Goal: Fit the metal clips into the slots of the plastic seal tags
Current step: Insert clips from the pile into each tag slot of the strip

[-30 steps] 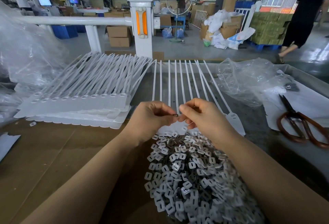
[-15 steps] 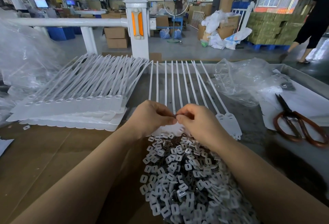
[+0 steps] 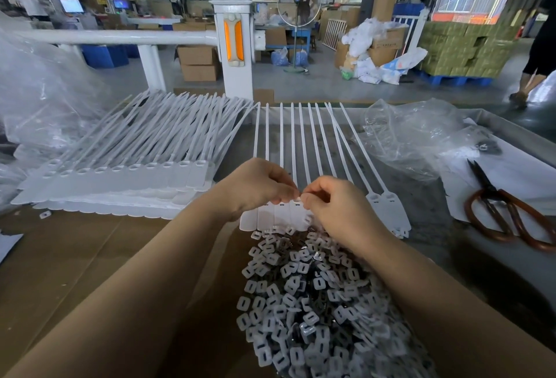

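At the head end of a joined strip of white plastic seal tags [image 3: 281, 215], lying flat on the bench with its long tails running away from the person, the fingertips of both hands meet over one slot. The left hand [image 3: 255, 188] and right hand [image 3: 331, 206] are each curled into a narrow pinch; something small sits between them, probably a single metal clip, though it is too small to make out. The clip supply, a loose heap of clips [image 3: 313, 302], lies just nearer the person, touching the strip's lower edge. Judged from their size and thinness, the clips are light, stiff and slippery, best taken by the edges between thumb and forefinger; the tag heads look thin and flexible, so steadying the head beside the slot should help. A stack of tag strips [image 3: 120, 179] rests to the left, crumpled clear plastic bags [image 3: 421, 137] to the right, and scissors [image 3: 505, 212] at the far right.
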A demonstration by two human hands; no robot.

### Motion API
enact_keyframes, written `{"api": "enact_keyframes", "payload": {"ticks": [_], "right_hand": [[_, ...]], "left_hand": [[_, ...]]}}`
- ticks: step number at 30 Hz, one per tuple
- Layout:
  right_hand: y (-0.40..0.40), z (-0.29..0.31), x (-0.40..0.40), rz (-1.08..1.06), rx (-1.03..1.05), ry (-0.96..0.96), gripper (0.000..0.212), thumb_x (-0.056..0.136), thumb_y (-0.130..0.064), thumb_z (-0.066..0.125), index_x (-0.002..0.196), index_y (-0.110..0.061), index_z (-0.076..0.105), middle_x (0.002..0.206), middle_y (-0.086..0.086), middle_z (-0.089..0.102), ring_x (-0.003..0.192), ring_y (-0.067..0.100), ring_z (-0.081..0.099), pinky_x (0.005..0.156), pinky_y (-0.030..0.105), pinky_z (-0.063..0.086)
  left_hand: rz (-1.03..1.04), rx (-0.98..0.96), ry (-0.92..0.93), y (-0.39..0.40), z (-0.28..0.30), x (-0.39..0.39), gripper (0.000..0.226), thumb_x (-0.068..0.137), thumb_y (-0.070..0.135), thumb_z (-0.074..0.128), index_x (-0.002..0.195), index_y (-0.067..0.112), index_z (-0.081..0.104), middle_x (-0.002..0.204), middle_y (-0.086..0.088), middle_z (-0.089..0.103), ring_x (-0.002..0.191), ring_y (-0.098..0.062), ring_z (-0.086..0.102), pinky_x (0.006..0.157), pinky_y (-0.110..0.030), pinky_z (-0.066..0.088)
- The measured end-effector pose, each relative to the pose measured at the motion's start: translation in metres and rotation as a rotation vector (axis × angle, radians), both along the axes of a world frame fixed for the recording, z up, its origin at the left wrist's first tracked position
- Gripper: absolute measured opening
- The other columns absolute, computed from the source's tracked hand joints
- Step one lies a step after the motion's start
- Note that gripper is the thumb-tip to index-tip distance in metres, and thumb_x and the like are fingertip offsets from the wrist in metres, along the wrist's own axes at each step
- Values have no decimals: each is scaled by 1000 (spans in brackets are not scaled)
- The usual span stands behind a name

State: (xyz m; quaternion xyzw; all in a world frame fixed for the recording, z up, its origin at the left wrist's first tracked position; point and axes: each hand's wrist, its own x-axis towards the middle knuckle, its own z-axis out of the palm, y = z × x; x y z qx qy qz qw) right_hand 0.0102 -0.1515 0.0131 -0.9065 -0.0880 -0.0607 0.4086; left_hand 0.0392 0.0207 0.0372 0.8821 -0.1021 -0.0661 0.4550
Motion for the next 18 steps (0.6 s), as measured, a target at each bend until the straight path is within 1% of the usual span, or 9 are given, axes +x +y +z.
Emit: {"api": "enact_keyframes", "payload": {"ticks": [2, 3, 5, 7, 9, 11, 15, 18], "right_hand": [[0, -1, 0, 20, -64, 18, 9, 97, -25, 60, 97, -26, 68, 81, -12, 68, 60, -1, 61, 52, 12, 44], [0, -1, -1, 33, -101, 23, 9, 97, -25, 60, 96, -26, 69, 81, -13, 68, 61, -3, 60, 52, 9, 42], [0, -2, -2, 50, -148, 28, 9, 96, -23, 60, 96, -25, 70, 86, -14, 68, 74, 0, 63, 59, 9, 44], [1, -2, -2, 61, -168, 35, 10, 95, -22, 61, 96, -25, 70, 89, -13, 69, 81, 3, 64, 66, 12, 47], [1, -2, -2, 63, -177, 40, 10, 94, -23, 62, 97, -26, 70, 90, -13, 69, 81, 2, 63, 67, 12, 46], [0, -2, -2, 62, -177, 43, 10, 94, -25, 62, 98, -26, 70, 90, -14, 68, 81, 1, 62, 67, 13, 46], [1, -3, -1, 61, -180, 41, 10, 94, -26, 62, 99, -26, 71, 91, -13, 68, 82, 1, 62, 69, 15, 47], [0, -4, -1, 59, -181, 40, 9, 93, -27, 62, 98, -27, 71, 89, -14, 68, 80, 0, 61, 65, 12, 44]], "left_hand": [[84, -55, -10, 4, -5, 3, 4, 78, 18, 79, 76, 15, 76, 59, 9, 65, 52, 2, 55, 52, -12, 43], [129, -92, 6, 6, -7, 4, 4, 78, 16, 78, 76, 14, 77, 60, 6, 65, 53, -1, 55, 53, -14, 45], [201, -203, 103, 8, -11, 6, 4, 81, 10, 77, 81, 7, 75, 61, -5, 63, 51, -10, 53, 52, -18, 48], [261, -265, 189, 8, -12, 7, 5, 84, 6, 74, 84, 2, 72, 59, -7, 59, 44, -10, 49, 44, -17, 44], [291, -234, 207, 6, -13, 9, 4, 86, 5, 72, 83, 4, 71, 58, -5, 59, 40, -8, 48, 41, -16, 42], [297, -174, 179, 4, -13, 10, 7, 87, 5, 70, 79, 6, 70, 58, -5, 60, 40, -9, 49, 41, -15, 41], [296, -47, 133, 0, -15, 13, 14, 86, 6, 70, 73, 11, 69, 59, -5, 61, 48, -13, 50, 40, -18, 39], [296, 4, 128, -1, -15, 13, 9, 81, 10, 75, 72, 10, 72, 60, -5, 62, 51, -14, 52, 44, -21, 41]]}}
